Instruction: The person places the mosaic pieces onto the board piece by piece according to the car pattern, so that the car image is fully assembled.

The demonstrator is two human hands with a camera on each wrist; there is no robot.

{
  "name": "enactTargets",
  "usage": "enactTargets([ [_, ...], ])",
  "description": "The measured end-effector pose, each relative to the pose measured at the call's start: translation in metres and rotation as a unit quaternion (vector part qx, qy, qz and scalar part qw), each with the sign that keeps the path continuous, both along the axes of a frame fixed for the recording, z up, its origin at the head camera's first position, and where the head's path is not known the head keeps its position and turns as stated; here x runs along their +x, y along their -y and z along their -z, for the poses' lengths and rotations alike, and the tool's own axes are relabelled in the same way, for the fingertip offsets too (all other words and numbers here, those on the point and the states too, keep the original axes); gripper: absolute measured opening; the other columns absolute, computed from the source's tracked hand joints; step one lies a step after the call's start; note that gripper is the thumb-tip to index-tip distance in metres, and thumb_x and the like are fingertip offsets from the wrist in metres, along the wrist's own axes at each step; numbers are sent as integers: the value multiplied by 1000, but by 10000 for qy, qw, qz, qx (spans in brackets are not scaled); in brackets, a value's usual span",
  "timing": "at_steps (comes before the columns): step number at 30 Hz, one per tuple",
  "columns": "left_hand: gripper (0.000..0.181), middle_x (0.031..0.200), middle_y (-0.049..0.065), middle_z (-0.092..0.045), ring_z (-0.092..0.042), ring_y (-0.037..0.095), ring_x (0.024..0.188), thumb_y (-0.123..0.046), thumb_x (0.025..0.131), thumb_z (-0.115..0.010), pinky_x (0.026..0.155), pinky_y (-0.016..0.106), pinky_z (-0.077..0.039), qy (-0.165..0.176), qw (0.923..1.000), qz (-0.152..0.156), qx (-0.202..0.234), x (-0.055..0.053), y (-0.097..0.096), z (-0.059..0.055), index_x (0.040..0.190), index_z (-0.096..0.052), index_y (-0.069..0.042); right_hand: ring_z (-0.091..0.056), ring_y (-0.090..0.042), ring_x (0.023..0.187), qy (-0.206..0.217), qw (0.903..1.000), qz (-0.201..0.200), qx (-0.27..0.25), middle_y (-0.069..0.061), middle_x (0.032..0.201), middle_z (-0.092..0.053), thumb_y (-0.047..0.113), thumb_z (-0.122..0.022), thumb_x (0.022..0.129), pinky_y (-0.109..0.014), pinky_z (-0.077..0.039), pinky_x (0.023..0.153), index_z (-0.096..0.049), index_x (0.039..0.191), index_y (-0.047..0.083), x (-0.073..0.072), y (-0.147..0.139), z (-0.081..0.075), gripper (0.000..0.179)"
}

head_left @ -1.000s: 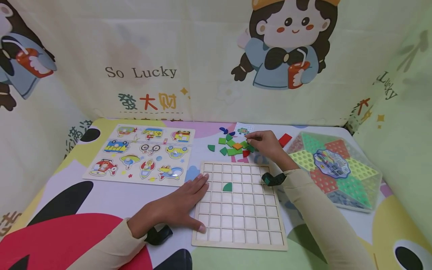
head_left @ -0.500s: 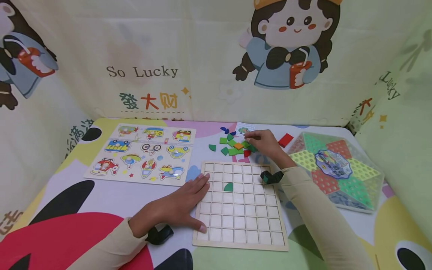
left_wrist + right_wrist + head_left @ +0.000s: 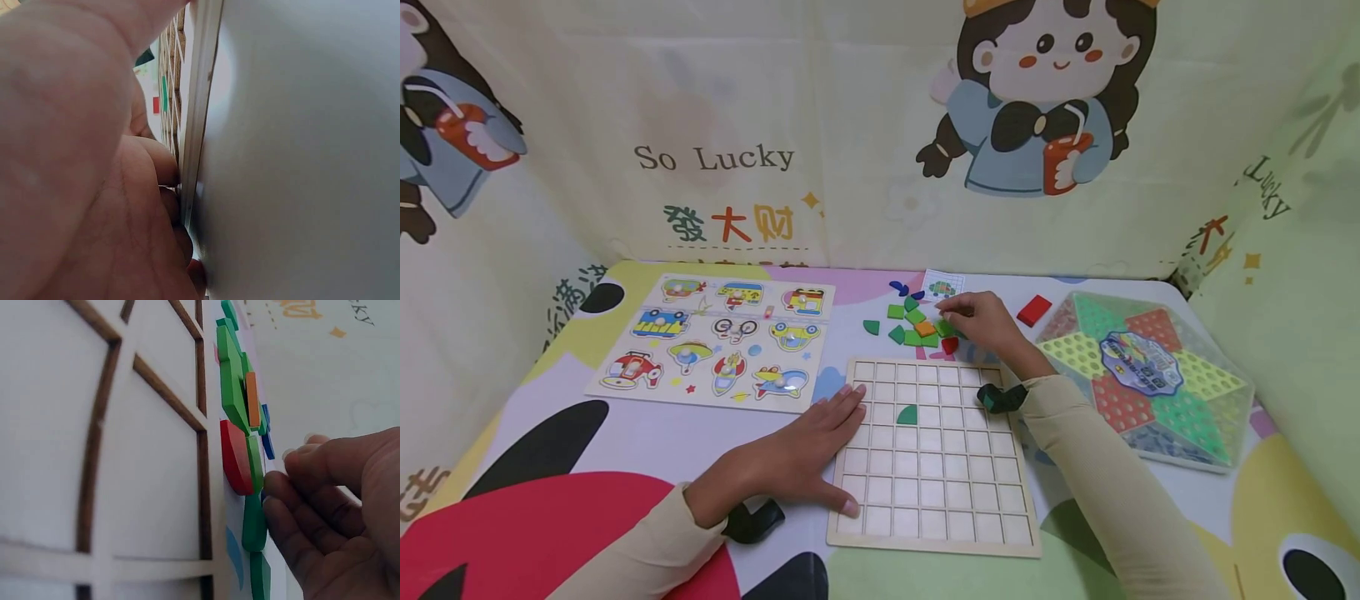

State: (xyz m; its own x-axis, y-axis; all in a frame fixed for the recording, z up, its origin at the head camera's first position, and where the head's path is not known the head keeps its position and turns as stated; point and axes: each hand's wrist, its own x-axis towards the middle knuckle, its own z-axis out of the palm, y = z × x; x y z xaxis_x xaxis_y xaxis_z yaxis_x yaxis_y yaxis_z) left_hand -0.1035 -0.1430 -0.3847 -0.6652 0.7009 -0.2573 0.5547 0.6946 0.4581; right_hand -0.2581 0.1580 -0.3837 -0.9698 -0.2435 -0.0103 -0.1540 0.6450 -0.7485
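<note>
My left hand (image 3: 797, 458) lies with straight fingers on the left rim of a wooden grid board (image 3: 932, 542). The left wrist view has its palm and fingers along the board's edge (image 3: 199, 106). One green quarter-round piece (image 3: 907, 415) sits in a cell of the board. Beyond the far rim, my right hand (image 3: 985, 321) reaches into a loose pile of shape pieces, its fingers bent. In the right wrist view, the fingertips (image 3: 270, 503) are right beside a dark green piece (image 3: 254, 525), with nothing visible between thumb and fingers. A red piece (image 3: 951, 345) and an orange piece (image 3: 924, 328) are close by.
Left of the board lies a vehicle picture puzzle (image 3: 722, 342). A red block (image 3: 1034, 310) and a clear box of coloured pieces (image 3: 1150, 375) are to the right. Behind the pile are a small pattern card (image 3: 943, 284) and blue pieces (image 3: 898, 287).
My right hand has shifted slightly left and nearer over the pile. The orange piece and some green ones have slid a little left. My left hand stays on the board.
</note>
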Motion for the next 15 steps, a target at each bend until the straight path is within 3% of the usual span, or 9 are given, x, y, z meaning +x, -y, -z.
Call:
enactTargets([
  [15, 116, 163, 4, 4, 11, 20, 147, -67, 74, -70, 117, 45, -5, 22, 10000, 16, 59, 0, 0, -1, 155, -15, -4, -57, -29, 103, 300, 9984, -195, 432, -14, 111, -65, 6, -65, 92, -39, -51, 88, -69, 119, 3, 1, 3, -1, 27],
])
